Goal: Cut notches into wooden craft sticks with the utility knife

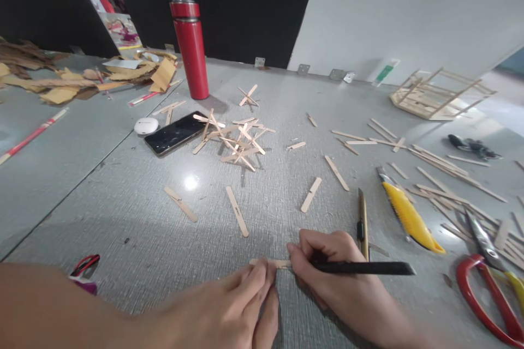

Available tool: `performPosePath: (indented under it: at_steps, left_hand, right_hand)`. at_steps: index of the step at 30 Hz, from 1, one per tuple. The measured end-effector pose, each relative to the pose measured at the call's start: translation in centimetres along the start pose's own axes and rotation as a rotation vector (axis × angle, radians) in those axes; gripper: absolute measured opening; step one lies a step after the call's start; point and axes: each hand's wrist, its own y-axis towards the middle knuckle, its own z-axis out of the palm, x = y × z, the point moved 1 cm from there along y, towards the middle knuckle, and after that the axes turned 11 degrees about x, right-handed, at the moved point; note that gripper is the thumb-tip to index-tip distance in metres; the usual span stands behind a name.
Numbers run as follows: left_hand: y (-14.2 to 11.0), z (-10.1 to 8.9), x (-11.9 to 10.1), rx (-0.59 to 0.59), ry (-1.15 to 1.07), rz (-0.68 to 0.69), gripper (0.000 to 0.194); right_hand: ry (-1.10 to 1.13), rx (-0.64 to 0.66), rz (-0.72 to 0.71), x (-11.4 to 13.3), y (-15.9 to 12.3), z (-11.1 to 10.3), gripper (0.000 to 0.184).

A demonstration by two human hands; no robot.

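A short wooden craft stick (pixel 282 264) lies flat on the grey table between my two hands. The fingertips of my left hand (pixel 241 297) are pressed together and pin the stick's left end down. My right hand (pixel 338 267) is closed in a writing grip around a slim black pen-like tool (pixel 368 268). Its rear end points right; its tip is hidden by my fingers, close to the stick's right end. Just beyond my hands lie separate craft sticks, one of them marked (pixel 237 211) and one notched (pixel 311 194).
Beyond are a pile of crossed craft sticks (pixel 243 142), a phone (pixel 176 133), a white earbud case (pixel 146 126) and a red flask (pixel 191 52). To the right lie a box cutter (pixel 362 221), a yellow knife (pixel 409 218), red-handled scissors (pixel 487 289) and a stick frame (pixel 438 95).
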Motion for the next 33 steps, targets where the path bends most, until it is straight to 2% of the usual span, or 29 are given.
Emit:
performPosePath:
  at_steps: [17, 22, 29, 33]
  left_hand:
    - [0.0, 0.4, -0.1, 0.025, 0.002, 0.014, 0.034]
    - [0.0, 0.0, 0.0, -0.019, -0.025, -0.001, 0.034]
    - [0.0, -0.7, 0.3, -0.032, -0.022, -0.021, 0.034]
    - [-0.1, -0.5, 0.2, -0.011, -0.039, -0.029, 0.034]
  right_hand:
    - [0.053, -0.001, 0.025, -0.4, -0.3, 0.3, 0.046]
    - [0.023, -0.024, 0.015, -0.4, -0.5, 0.2, 0.046]
    - [0.021, -0.010, 0.002, -0.4, -0.1, 0.1, 0.047]
    - [0.040, -0.007, 0.004, -0.3, 0.0, 0.1, 0.047]
